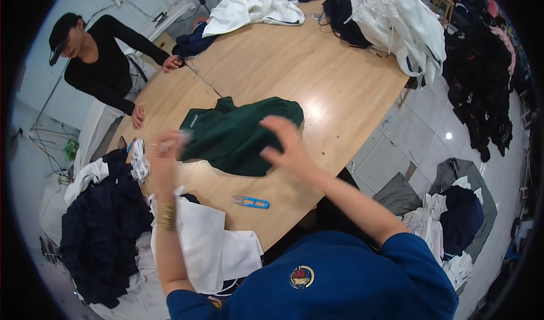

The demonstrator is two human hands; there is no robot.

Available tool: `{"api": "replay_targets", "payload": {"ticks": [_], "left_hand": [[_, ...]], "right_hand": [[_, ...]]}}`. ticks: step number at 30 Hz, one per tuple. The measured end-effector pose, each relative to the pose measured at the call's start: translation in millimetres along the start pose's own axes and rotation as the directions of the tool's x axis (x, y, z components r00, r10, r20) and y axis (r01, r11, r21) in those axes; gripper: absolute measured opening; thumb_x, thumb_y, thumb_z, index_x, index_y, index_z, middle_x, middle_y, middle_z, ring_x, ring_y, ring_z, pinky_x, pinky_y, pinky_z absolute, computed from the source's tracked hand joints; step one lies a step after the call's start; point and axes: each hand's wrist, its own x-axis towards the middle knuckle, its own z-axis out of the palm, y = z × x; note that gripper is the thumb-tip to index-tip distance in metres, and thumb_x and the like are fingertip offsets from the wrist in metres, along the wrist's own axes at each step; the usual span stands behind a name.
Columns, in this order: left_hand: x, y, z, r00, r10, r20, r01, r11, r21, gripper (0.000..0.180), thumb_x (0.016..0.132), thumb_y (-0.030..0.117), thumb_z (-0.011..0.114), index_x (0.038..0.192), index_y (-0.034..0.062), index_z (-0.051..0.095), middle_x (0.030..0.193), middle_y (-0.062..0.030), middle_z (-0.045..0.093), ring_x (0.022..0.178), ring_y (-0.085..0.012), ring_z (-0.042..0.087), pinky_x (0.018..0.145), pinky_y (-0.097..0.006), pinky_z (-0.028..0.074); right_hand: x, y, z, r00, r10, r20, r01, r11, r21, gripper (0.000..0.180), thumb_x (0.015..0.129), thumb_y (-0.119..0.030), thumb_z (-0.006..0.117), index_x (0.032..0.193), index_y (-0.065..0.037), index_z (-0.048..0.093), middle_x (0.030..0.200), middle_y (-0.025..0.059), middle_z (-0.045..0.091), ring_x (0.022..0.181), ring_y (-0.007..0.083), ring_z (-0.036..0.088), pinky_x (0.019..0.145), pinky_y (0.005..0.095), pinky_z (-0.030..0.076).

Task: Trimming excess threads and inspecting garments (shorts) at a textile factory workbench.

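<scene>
A dark green garment lies bunched on the wooden table in front of me. Over its right part hovers my right hand, with thumb and fingers spread and nothing between them. My left hand is raised near the garment's left edge. Motion smears its fingers, so whether they hold anything is unclear. On the near side of the garment rests a pair of blue-handled thread snips, touched by neither hand. White fabric hangs over the near table edge beneath my left forearm.
Navy clothing is heaped at the left. White garments pile up at the far right table edge. A person in black stands across at the left, hands on the table. Clothes lie on the floor at right.
</scene>
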Motion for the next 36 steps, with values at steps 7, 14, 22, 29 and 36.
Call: {"api": "replay_targets", "payload": {"ticks": [7,14,22,29,36], "left_hand": [[-6,51,155,0.869,0.198,0.453,-0.193,0.979,-0.060,0.011,0.075,0.013,0.066,0.083,0.0059,0.062,0.098,-0.0062,0.059,0.096,-0.0239,0.051,0.082,-0.033,0.040],[81,-131,203,0.894,-0.033,0.448,-0.207,0.855,0.476,0.029,0.083,0.027,0.060,0.098,0.0024,0.061,0.099,-0.0128,0.062,0.089,-0.0249,0.058,0.081,-0.032,0.044],[87,-34,190,0.892,-0.048,0.450,0.141,0.974,-0.177,0.016,0.083,0.017,0.062,0.088,0.0051,0.054,0.077,0.0014,0.053,0.073,-0.0068,0.046,0.067,-0.022,0.039],[62,71,156,0.929,0.090,0.359,0.097,0.877,-0.471,0.010,0.087,0.008,0.056,0.091,0.0078,0.047,0.084,0.0032,0.051,0.081,-0.0046,0.046,0.074,-0.019,0.036],[37,86,157,0.910,-0.065,0.409,0.370,0.573,-0.732,0.006,0.089,0.007,0.054,0.091,0.0092,0.048,0.088,0.0019,0.054,0.086,-0.0060,0.049,0.079,-0.021,0.039]], "right_hand": [[-12,-12,-42,0.946,0.324,0.027,-0.309,0.869,0.387,0.019,0.085,-0.008,0.051,0.102,-0.006,0.058,0.079,0.0065,0.056,0.078,0.0158,0.055,0.081,0.0338,0.042],[-13,0,-118,0.752,0.657,-0.050,-0.654,0.753,0.066,0.018,0.088,-0.017,0.054,0.086,-0.003,0.065,0.062,-0.0026,0.053,0.059,0.0061,0.046,0.054,0.0217,0.037],[-15,-8,-175,0.778,0.598,-0.193,-0.593,0.800,0.092,0.018,0.083,-0.018,0.060,0.086,-0.001,0.065,0.073,0.0040,0.062,0.068,0.0122,0.057,0.063,0.0254,0.044],[59,-91,-154,0.945,0.266,-0.190,-0.284,0.956,-0.073,0.025,0.076,-0.016,0.068,0.098,-0.004,0.062,0.075,0.0047,0.054,0.063,0.0127,0.047,0.059,0.0261,0.040],[69,-95,-139,0.982,0.146,-0.121,-0.155,0.986,-0.065,0.034,0.072,-0.016,0.072,0.101,-0.004,0.060,0.085,0.0072,0.055,0.074,0.0178,0.054,0.065,0.0264,0.043]]}}
